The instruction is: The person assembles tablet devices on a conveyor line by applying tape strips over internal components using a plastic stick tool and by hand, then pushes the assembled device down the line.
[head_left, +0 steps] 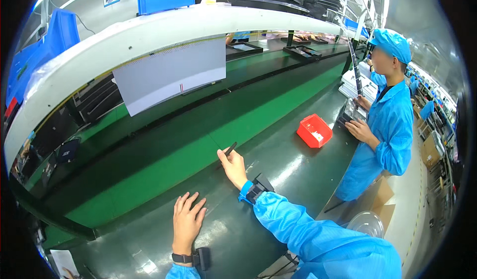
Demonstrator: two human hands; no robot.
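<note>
My left hand (187, 223) lies palm down on the dark green tabletop (233, 229), its fingers spread and nothing in them. Farther forward and to the right, my right hand (233, 165) is closed round a short dark pen-like stick (231, 148), whose upper end pokes out past the thumb and fingers. The stick's lower part is mostly hidden by the hand. Both wrists wear black straps with small dark boxes on them.
A red bin (315, 131) with small pale pieces stands right of my right hand. Beyond it a co-worker in blue (392, 125) handles a dark device (352, 111). A green conveyor belt (164, 177) crosses ahead, under a white shelf (198, 18) with a hanging white sheet (171, 75).
</note>
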